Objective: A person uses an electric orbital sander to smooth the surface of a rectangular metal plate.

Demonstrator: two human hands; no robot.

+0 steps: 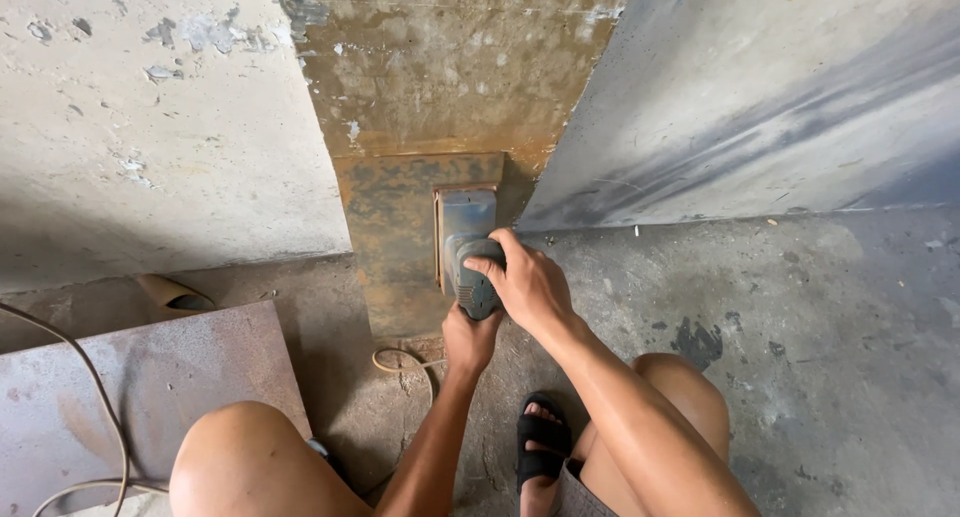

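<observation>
Sander (pixel 468 249) sits flat on the rusty steel plate (pixel 400 227) ahead of you. Your right hand (pixel 528 282) is clamped over its top grip; your left hand (pixel 468 339) wraps the rear just below. Power cord (pixel 400 357) loops beside your left wrist.

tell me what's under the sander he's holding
The sander sits flat on a rusty steel plate, gripped by the right hand and left hand. Its pad and the metal beneath are covered.

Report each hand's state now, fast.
Left hand: closed around the rear of the sander.
Right hand: closed over the sander's top handle.
</observation>
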